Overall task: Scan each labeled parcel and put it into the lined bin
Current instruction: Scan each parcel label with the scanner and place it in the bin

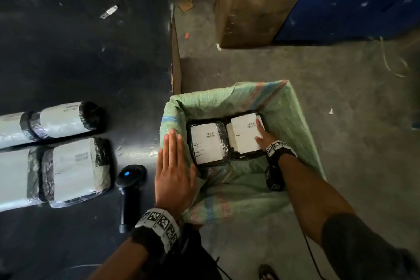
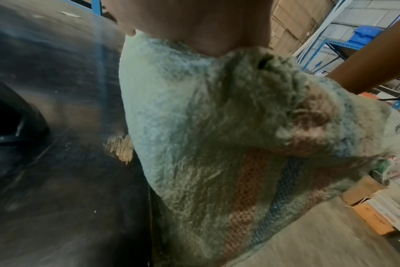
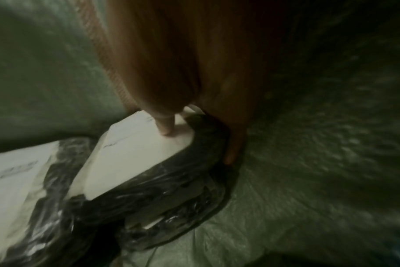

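Your right hand (image 1: 263,137) is down inside the lined bin (image 1: 293,107) at centre right of the head view, gripping the right-hand parcel (image 1: 244,133): the right wrist view shows the thumb pressing on its white label while the fingers (image 3: 232,153) curl down over its black-wrapped edge, against the green liner. That parcel lies label up at the bottom of the bin, just beside a second parcel (image 1: 208,143), also label up, to its left; the two look to be touching along their black edges. Your left hand (image 1: 173,170) lies flat on the near left rim of the bin, its fingers (image 1: 172,143) straight and pressed together, palm down on the folded-over green liner (image 2: 194,117), which drapes over the table (image 1: 79,41) edge in the left wrist view. The scanner (image 1: 130,179) lies on the table just left of that hand, at lower centre of the frame, its blue light showing and its handle pointing toward the bottom edge. Further left on the table, at the left edge of the frame, two more labeled parcels rest side by side: the rolled parcel (image 1: 61,120) above and the flat parcel (image 1: 75,170) below, both well apart from the bin. At the top of the frame a cardboard box (image 1: 254,7) holding white scraps stands on the floor.
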`<state>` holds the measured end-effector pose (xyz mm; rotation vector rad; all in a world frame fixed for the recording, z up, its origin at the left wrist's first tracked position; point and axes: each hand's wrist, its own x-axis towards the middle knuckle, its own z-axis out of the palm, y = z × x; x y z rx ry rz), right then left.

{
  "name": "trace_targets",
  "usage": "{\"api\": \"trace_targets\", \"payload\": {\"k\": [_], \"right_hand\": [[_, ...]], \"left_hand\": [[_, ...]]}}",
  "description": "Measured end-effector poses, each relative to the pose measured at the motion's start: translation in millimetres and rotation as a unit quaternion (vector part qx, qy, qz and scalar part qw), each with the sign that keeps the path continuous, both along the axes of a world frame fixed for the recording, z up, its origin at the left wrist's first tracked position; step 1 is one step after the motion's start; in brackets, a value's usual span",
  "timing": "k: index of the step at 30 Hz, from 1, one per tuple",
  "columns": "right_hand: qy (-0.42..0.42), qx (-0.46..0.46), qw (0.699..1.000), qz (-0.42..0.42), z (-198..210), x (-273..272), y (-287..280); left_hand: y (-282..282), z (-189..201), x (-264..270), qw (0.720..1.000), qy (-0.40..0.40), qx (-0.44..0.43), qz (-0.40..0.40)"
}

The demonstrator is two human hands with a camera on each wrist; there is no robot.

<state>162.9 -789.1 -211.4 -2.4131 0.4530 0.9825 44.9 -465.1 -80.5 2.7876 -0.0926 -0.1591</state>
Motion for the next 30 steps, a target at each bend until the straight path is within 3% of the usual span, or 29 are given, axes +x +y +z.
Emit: {"api": "trace_targets", "payload": {"k": [5,10,15,19,21,26,30], "right_hand": [[0.024,-0.129,0.991,0.005,-6,1,21],[-0.001,-0.185,0.981,0.054,30,7,43],[-0.092,-0.079,0.99,0.075,137,18,101],[-0.253,0.021,0.964,0.08,210,-29,185],[-0.292,0.083,0.95,0.077,229,-57,235],[-0.252,0.146,0.955,0.055,209,-125,341],[-0.209,0.089,0.973,0.033,162,-159,390]], "left_hand": [[2,-4,3,1.0,0.007,0.012,0.005],[9,-3,2,1.0,0.008,-0.009,0.004],[38,7,4,0.991,0.022,-0.127,-0.024],[92,26,15,0.979,0.023,-0.203,-0.005],[134,35,15,0.977,0.004,-0.215,0.007],[268,28,-11,0.98,-0.005,-0.163,0.112],[368,3,-49,0.973,-0.03,-0.081,0.212]]}}
